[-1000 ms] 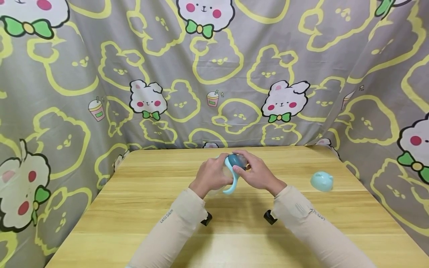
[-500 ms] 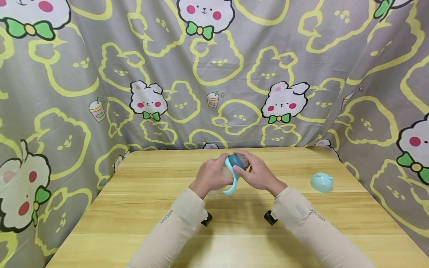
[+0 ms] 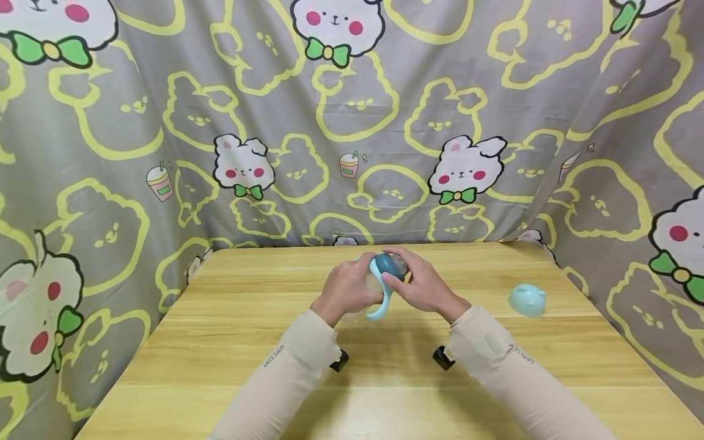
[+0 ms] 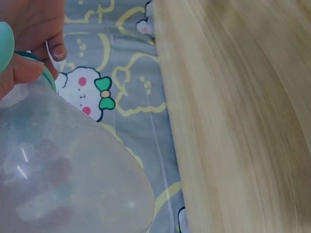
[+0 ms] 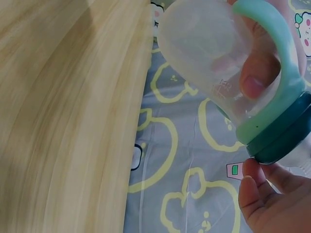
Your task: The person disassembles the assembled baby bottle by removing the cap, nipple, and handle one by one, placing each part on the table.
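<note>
Above the table, a baby bottle (image 5: pixel 204 43) with a translucent body, a mint handle (image 5: pixel 284 48) and a dark teal collar (image 5: pixel 282 133) is held tilted between both hands. My left hand (image 3: pixel 348 284) grips the body by the handle; its fingers show through the clear wall in the left wrist view. My right hand (image 3: pixel 423 282) holds the dark teal collar with thumb and fingers, as the right wrist view shows. The clear nipple end beyond the collar is partly covered by the right fingers.
A mint dome-shaped cap (image 3: pixel 528 300) with small ears lies on the wooden table (image 3: pixel 247 342) to the right. A patterned curtain (image 3: pixel 352 122) hangs behind the table and along both sides.
Both hands keep their hold on the bottle with almost no visible movement. The camera view has shifted very slightly.
</note>
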The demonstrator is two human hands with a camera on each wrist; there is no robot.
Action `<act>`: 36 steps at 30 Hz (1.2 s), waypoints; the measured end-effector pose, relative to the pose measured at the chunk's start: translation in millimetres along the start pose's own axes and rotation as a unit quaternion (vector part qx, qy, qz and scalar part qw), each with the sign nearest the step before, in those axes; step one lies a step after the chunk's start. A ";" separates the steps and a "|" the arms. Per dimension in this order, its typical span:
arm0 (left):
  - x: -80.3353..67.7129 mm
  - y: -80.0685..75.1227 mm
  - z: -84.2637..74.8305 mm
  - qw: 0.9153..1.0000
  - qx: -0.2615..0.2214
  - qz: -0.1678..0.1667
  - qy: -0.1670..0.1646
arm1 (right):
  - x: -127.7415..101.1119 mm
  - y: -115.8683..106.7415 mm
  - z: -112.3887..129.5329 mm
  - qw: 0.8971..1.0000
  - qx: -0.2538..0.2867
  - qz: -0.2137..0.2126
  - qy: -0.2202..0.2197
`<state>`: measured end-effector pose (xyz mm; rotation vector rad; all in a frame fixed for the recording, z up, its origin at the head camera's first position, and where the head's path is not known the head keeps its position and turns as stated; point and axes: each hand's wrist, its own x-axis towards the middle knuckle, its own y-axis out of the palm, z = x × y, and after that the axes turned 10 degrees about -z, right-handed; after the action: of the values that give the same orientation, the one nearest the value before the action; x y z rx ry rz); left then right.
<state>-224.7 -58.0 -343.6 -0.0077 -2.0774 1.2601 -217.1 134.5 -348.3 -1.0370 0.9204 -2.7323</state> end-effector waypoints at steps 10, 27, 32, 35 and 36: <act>-0.9 -0.2 -0.1 1.000 0.000 -0.001 -0.004 | -0.2 -0.6 0.6 1.000 0.007 0.012 0.003; -1.2 0.4 2.1 1.000 0.004 -0.005 0.005 | 1.5 0.1 1.7 1.000 0.017 0.016 0.010; -0.4 0.0 1.4 1.000 -0.003 -0.008 0.009 | 2.6 0.5 1.3 1.000 0.009 0.012 0.011; -0.5 -0.4 1.5 1.000 -0.003 -0.007 0.008 | 2.7 0.6 1.9 1.000 0.010 0.014 0.011; -0.7 -0.5 1.6 1.000 -0.003 -0.006 0.006 | 2.7 0.5 2.5 1.000 0.013 0.015 0.011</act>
<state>-224.9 -59.8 -344.1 -0.0050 -2.0669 1.2435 -217.7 132.1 -345.6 -0.9829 0.8940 -2.7293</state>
